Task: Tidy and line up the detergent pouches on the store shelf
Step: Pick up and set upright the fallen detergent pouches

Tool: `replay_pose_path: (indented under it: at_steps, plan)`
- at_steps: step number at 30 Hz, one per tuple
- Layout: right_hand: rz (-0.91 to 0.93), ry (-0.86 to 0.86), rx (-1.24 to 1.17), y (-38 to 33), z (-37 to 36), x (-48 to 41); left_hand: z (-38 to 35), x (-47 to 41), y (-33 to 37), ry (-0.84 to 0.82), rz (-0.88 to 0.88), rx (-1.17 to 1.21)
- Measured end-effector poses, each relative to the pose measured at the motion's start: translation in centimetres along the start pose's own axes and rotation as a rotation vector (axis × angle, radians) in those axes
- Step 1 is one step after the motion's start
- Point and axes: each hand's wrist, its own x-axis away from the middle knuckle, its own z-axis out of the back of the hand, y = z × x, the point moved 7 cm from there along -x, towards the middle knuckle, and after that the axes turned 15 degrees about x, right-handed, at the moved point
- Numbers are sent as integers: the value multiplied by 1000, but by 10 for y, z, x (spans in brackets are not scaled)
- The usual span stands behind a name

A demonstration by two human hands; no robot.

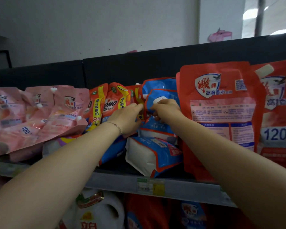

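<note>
Detergent pouches crowd the top shelf (122, 180). Blue pouches (162, 91) stand in the middle, and another blue and white pouch (149, 152) lies flat in front of them. My right hand (165, 109) grips the upper edge of the front standing blue pouch. My left hand (129, 116), with a thin bracelet on the wrist, pinches an orange-red OMO pouch (112, 101) just left of the blue ones. The fingertips of both hands nearly meet.
Pink pouches (40, 113) lean in a loose heap at the left. Tall red pouches (221, 113) stand at the right. A price tag (150, 186) sits on the shelf edge. White jugs (97, 210) and more pouches fill the shelf below.
</note>
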Motion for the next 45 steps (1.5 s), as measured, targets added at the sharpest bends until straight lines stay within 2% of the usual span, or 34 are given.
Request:
replay_pose_path:
  at_steps: [4, 12, 23, 29, 34, 39, 45]
  plan:
    - [-56, -19, 7, 0, 0, 6, -4, -3, 1, -22, -25, 22]
    - [-63, -50, 53, -5, -4, 19, -17, 8, 7, -182, -69, 75]
    - [-19, -163, 49, -14, 3, 52, -17, 27, 7, -217, -56, 116]
    - [-6, -133, 105, -4, 13, 61, -16, 39, 5, -244, -18, 133]
    - [46, -174, 266, 3, -5, 69, -15, 44, 2, -247, 50, 150]
    - [252, -84, 580, -3, -23, 79, -17, 46, -9, -150, 153, 190]
    - [342, -71, 782, -5, -28, 81, -21, 46, -12, -156, 155, 198]
